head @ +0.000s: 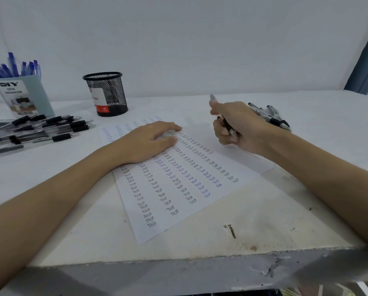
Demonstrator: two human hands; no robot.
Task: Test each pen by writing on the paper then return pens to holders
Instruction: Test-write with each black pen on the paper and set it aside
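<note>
Paper (178, 189) on the worktop (264, 221) carries many columns of "Test", so testing looks well advanced. Left hand (148, 144) presses it flat; right hand (236, 127) grips a pen (229, 127) above it. Black pens (39, 131) lie loose and the mesh holder (106, 92) looks empty, so returning remains.

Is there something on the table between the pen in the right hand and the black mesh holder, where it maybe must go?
Nothing visible blocks the way. The right hand grips the pen above the paper. Toward the black mesh holder there is only flat paper and the left hand pressing it low, easily passed above. The holder's mouth looks open.
</note>
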